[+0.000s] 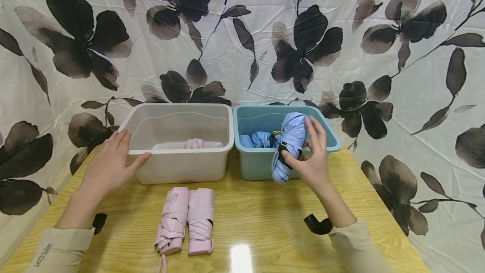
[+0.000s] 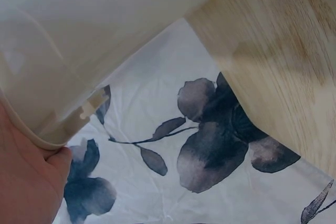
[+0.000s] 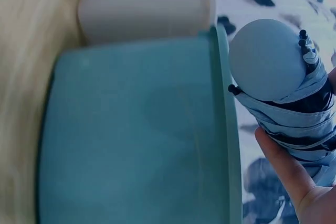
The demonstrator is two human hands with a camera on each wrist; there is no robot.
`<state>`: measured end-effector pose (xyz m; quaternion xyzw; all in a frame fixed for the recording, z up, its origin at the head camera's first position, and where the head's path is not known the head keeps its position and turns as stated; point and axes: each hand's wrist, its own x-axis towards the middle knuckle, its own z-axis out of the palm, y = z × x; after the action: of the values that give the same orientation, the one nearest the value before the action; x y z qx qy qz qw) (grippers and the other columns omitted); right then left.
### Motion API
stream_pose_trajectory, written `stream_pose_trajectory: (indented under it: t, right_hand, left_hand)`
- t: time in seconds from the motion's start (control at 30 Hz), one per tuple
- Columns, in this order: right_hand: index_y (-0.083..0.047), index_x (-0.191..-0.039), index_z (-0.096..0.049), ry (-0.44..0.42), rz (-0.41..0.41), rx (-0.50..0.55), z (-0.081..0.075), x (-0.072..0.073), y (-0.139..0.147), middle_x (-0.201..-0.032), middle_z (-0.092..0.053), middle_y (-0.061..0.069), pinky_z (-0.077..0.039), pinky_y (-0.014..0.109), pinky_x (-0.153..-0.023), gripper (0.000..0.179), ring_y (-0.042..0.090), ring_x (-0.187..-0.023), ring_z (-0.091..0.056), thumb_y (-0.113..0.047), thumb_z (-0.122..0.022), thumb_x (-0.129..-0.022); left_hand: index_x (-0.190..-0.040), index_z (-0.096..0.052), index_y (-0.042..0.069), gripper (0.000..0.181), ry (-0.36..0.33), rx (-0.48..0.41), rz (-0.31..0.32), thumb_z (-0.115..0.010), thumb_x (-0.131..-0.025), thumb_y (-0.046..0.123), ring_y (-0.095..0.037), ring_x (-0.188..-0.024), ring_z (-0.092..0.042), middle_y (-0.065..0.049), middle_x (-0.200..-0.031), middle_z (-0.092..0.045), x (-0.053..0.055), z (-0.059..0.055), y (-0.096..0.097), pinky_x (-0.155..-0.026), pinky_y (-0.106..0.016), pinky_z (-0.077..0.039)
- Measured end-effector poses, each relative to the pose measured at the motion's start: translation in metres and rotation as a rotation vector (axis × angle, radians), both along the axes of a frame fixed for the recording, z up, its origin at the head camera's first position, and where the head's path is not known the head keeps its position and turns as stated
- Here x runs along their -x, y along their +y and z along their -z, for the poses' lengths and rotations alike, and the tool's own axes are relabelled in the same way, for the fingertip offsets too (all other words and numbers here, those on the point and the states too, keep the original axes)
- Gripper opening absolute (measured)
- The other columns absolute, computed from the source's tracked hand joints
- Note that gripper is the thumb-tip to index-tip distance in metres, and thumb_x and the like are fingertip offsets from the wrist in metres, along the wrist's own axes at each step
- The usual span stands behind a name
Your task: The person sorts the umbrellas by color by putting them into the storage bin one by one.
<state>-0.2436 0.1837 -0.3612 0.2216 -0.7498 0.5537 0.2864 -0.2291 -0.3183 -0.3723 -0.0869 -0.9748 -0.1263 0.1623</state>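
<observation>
In the head view my right hand (image 1: pixel 312 159) holds a folded light-blue umbrella (image 1: pixel 293 134) upright and slightly tilted, over the front rim of the teal bin (image 1: pixel 261 167). The right wrist view shows the rounded end of this umbrella (image 3: pixel 268 61), with a finger along its wrapped cloth. Inside the teal bin lie more blue folded umbrellas (image 1: pixel 261 139), partly hidden. My left hand (image 1: pixel 110 163) rests on the left front corner of the beige bin (image 1: pixel 182 165), fingers extended. That bin contains a pink item (image 1: pixel 194 143), mostly hidden by the front wall.
Two folded pink umbrellas, a left one (image 1: pixel 172 220) and a right one (image 1: pixel 201 222), lie side by side on the wooden table (image 1: pixel 265 222) before the beige bin. Behind the bins hangs a floral cloth (image 1: pixel 242 33). Both bins stand side by side.
</observation>
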Motion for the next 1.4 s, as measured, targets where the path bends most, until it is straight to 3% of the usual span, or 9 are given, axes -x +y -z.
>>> stream_pose_trajectory:
  t: [0.2, 0.3, 0.43, 0.77, 1.07, 1.13, 1.23, 1.3, 1.4]
  right_hand:
    - [-0.012, -0.164, -0.034, -0.010, 0.089, -0.046, -0.014, 0.022, 0.021, -0.170, -0.019, 0.008, -0.045, 0.010, -0.052, 0.096, 0.039, -0.122, -0.053, 0.001, -0.083, -0.082]
    - [-0.008, -0.163, -0.033, 0.007, 0.125, -0.086, -0.020, 0.034, 0.030, -0.169, -0.020, 0.012, -0.050, 0.015, -0.076, 0.097, 0.035, -0.136, -0.046, 0.000, -0.084, -0.081]
    - [-0.005, -0.163, -0.033, -0.001, 0.150, -0.136, -0.030, 0.052, 0.041, -0.168, -0.021, 0.015, -0.044, 0.044, -0.107, 0.097, 0.031, -0.148, -0.034, -0.003, -0.086, -0.081]
    - [-0.008, -0.165, -0.027, -0.221, 0.177, -0.294, -0.050, 0.092, 0.060, -0.170, -0.017, 0.016, -0.045, 0.056, -0.108, 0.094, 0.044, -0.130, -0.047, -0.014, -0.081, -0.087]
    - [-0.003, -0.165, -0.023, -0.397, 0.113, -0.548, -0.053, 0.125, 0.071, -0.171, -0.014, 0.023, -0.028, 0.065, -0.122, 0.094, 0.046, -0.155, -0.019, -0.017, -0.079, -0.090]
    - [-0.004, -0.165, -0.022, -0.453, 0.077, -0.597, -0.050, 0.131, 0.073, -0.171, -0.013, 0.024, -0.029, 0.066, -0.121, 0.093, 0.047, -0.156, -0.017, -0.019, -0.077, -0.092]
    - [-0.004, -0.166, -0.022, -0.556, 0.011, -0.627, -0.044, 0.139, 0.077, -0.170, -0.015, 0.026, -0.045, 0.063, -0.109, 0.091, 0.048, -0.148, -0.032, -0.017, -0.076, -0.093]
    - [-0.006, -0.165, -0.023, -0.630, -0.034, -0.631, -0.040, 0.144, 0.078, -0.168, -0.019, 0.028, -0.057, 0.054, -0.093, 0.089, 0.045, -0.133, -0.047, -0.016, -0.076, -0.094]
    - [-0.005, -0.165, -0.024, -0.728, -0.089, -0.650, -0.036, 0.151, 0.079, -0.162, -0.026, 0.032, -0.058, 0.041, -0.075, 0.088, 0.037, -0.107, -0.057, -0.014, -0.075, -0.094]
  left_hand:
    - [-0.158, -0.019, -0.015, 0.095, 0.004, 0.009, -0.002, -0.047, -0.106, 0.059, -0.054, -0.153, -0.014, -0.038, -0.163, -0.020, 0.000, 0.000, -0.001, -0.127, -0.062, -0.009]
    - [-0.158, -0.020, -0.016, 0.095, 0.008, 0.009, 0.001, -0.047, -0.106, 0.058, -0.055, -0.153, -0.015, -0.038, -0.163, -0.021, -0.001, 0.000, -0.001, -0.127, -0.063, -0.009]
    - [-0.157, -0.021, -0.017, 0.094, 0.014, 0.011, 0.005, -0.047, -0.106, 0.058, -0.055, -0.152, -0.017, -0.039, -0.163, -0.022, -0.002, 0.000, 0.000, -0.126, -0.064, -0.011]
    - [-0.157, -0.021, -0.017, 0.094, 0.009, 0.011, 0.004, -0.047, -0.106, 0.058, -0.055, -0.152, -0.016, -0.038, -0.163, -0.021, -0.003, -0.002, -0.001, -0.126, -0.064, -0.011]
    - [-0.156, -0.022, -0.018, 0.095, 0.008, 0.019, 0.001, -0.047, -0.106, 0.058, -0.056, -0.152, -0.017, -0.039, -0.162, -0.022, -0.003, 0.000, -0.002, -0.124, -0.066, -0.015]
    - [-0.156, -0.022, -0.018, 0.095, 0.007, 0.021, -0.001, -0.047, -0.106, 0.059, -0.056, -0.152, -0.017, -0.039, -0.162, -0.022, -0.003, 0.000, -0.003, -0.124, -0.067, -0.016]
    - [-0.157, -0.022, -0.017, 0.095, 0.003, 0.021, -0.003, -0.047, -0.106, 0.059, -0.055, -0.152, -0.017, -0.039, -0.163, -0.022, -0.004, 0.000, -0.002, -0.124, -0.067, -0.016]
    - [-0.157, -0.023, -0.017, 0.095, 0.003, 0.022, -0.003, -0.047, -0.106, 0.059, -0.055, -0.153, -0.017, -0.038, -0.163, -0.022, -0.004, 0.000, -0.002, -0.124, -0.067, -0.017]
    - [-0.157, -0.022, -0.016, 0.095, 0.003, 0.025, -0.007, -0.046, -0.106, 0.060, -0.054, -0.153, -0.016, -0.038, -0.163, -0.022, -0.004, -0.002, -0.002, -0.123, -0.067, -0.017]
